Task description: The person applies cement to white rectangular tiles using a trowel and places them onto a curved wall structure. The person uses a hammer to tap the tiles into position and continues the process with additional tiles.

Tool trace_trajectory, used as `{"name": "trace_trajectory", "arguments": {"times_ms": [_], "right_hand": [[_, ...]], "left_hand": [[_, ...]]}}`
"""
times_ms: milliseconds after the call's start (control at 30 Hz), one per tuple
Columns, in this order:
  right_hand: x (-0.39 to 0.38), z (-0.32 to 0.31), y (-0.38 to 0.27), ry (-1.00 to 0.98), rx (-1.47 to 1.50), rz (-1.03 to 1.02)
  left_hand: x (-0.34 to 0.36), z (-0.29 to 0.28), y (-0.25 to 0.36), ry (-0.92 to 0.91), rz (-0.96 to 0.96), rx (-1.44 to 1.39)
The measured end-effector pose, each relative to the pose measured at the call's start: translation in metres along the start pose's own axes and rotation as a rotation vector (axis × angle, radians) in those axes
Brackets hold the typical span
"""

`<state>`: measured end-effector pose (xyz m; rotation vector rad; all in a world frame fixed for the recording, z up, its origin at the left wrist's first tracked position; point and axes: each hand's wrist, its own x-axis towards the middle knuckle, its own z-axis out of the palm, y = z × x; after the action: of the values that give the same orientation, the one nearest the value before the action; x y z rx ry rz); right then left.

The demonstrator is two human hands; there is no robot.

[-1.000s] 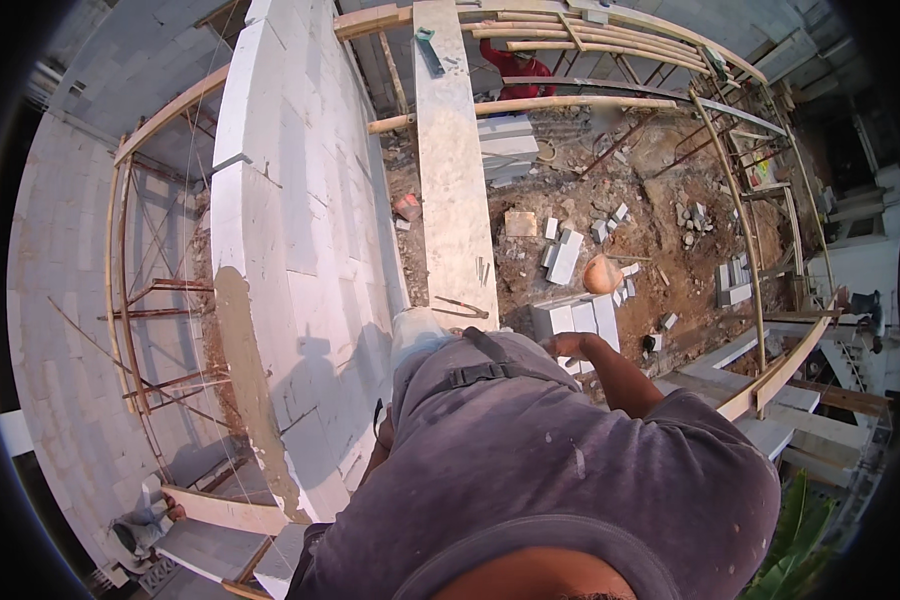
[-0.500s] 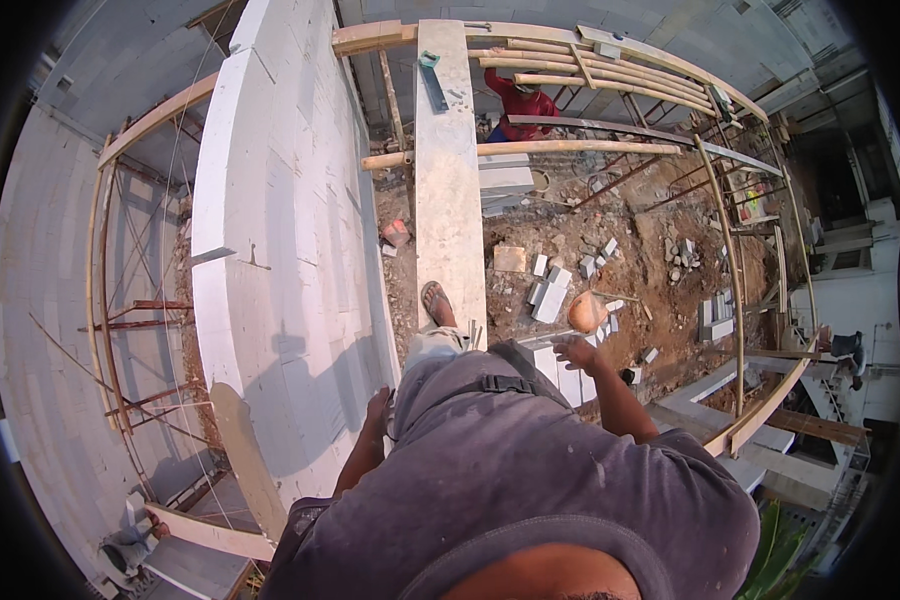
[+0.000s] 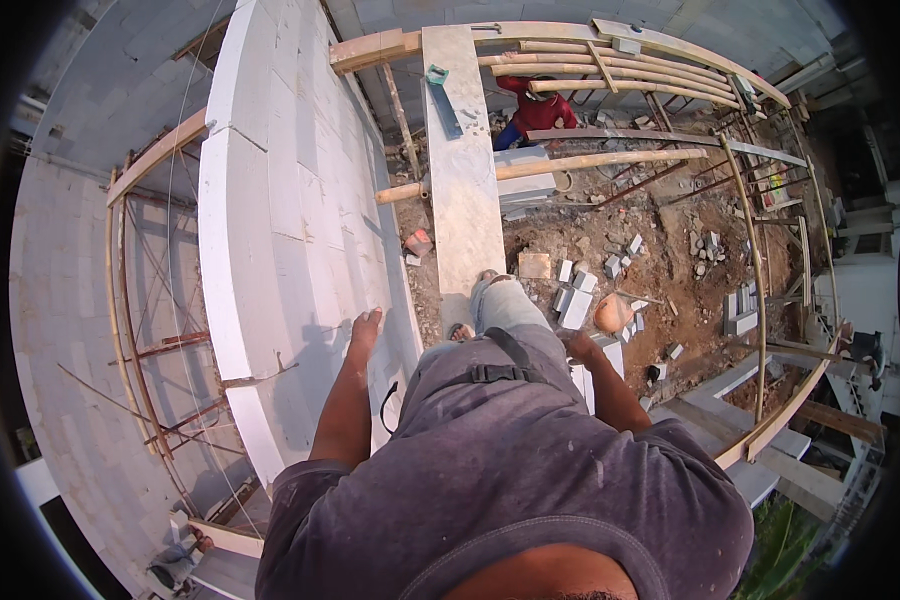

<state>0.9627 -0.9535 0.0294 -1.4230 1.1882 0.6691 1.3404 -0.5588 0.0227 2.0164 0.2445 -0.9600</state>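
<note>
I stand on a long pale plank [image 3: 460, 180] high on a scaffold, beside a white block wall [image 3: 290, 200]. My left hand [image 3: 366, 323] rests against the wall's face and holds nothing. My right hand [image 3: 576, 346] hangs by my hip over the drop, and I see nothing in it. My foot [image 3: 490, 287] is on the plank just ahead of me. Farther along the plank lies a blue-green hand tool [image 3: 442, 100].
Wooden scaffold poles [image 3: 590, 160] cross ahead and curve round to the right. Far below is dirt ground strewn with white blocks [image 3: 575, 305], rubble and an orange round object [image 3: 613, 313]. A person in a red shirt [image 3: 535, 110] works down there beyond the plank's far end.
My left hand has come up from my side onto the wall face. My right hand has dropped lower beside my hip. The view has shifted a little along the plank.
</note>
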Motion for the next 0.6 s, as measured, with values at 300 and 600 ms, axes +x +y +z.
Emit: {"name": "trace_trajectory", "arguments": {"times_ms": [300,600], "right_hand": [[0.165,-0.106,-0.067,-0.083,-0.533,-0.263],[0.282,-0.258,-0.408,0.268,-0.409,-0.408]], "left_hand": [[0.089,0.043,0.106,-0.02,-0.173,-0.067],[0.167,0.062,0.216,-0.014,-0.223,-0.238]]}}
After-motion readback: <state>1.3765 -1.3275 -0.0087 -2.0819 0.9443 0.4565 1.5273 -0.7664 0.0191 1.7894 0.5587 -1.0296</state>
